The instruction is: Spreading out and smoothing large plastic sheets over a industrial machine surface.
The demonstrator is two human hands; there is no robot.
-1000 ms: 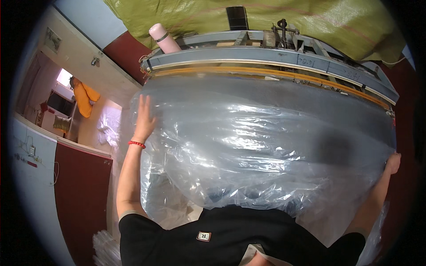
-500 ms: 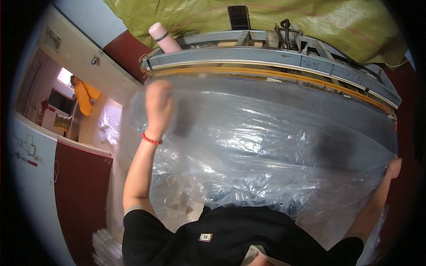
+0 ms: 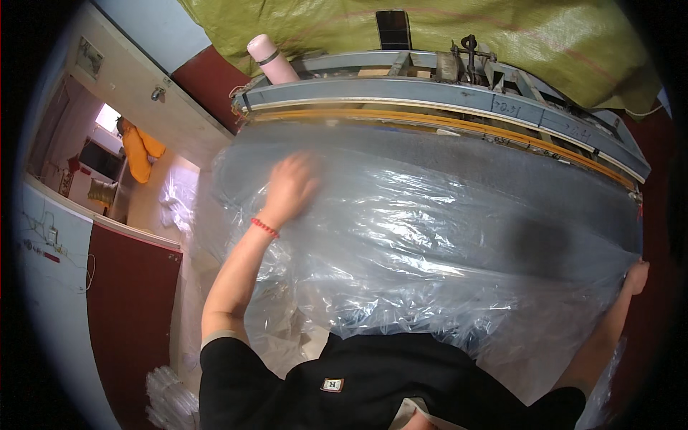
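Note:
A wide sheet of clear plastic film (image 3: 401,222) lies wrinkled over the grey work surface and hangs down in front of my body. My left hand (image 3: 292,188), a red bead bracelet on its wrist, is over the left part of the film with its fingers stretched out and somewhat blurred. It holds nothing; whether the palm touches the film cannot be made out. Out at the far right corner, my right hand (image 3: 635,278) is closed on the edge of the film, which is drawn taut toward it.
Behind the film runs a grey metal frame (image 3: 430,93) with an orange strip (image 3: 401,117) along it. A pink bottle (image 3: 272,61) leans at its left end, and a dark phone-like slab (image 3: 393,30) rests on the yellow-green sheeting (image 3: 487,29). A doorway with a door (image 3: 136,72) opens at left.
My left hand has moved right and nearer to me over the film, from raised to stretched out. My right hand stays at the film's edge, barely shifted.

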